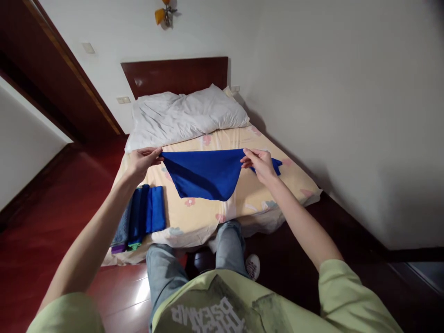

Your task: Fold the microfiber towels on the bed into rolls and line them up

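A plain blue cloth hangs stretched above the bed, its top edge nearly level between my hands. My left hand pinches its upper left corner, and my right hand pinches the upper right corner. The lower edge hangs free and curves in the middle. Behind my right hand, another piece of blue fabric lies on the bed, partly hidden by the hand. Below my left hand, several folded cloths in blue, dark and grey lie side by side at the bed's front left corner, partly covered by my forearm.
The bed has a pale yellow flowered sheet. A white pillow lies against the dark wooden headboard. A white wall runs along the right side. The floor is dark red wood, with a doorway at left.
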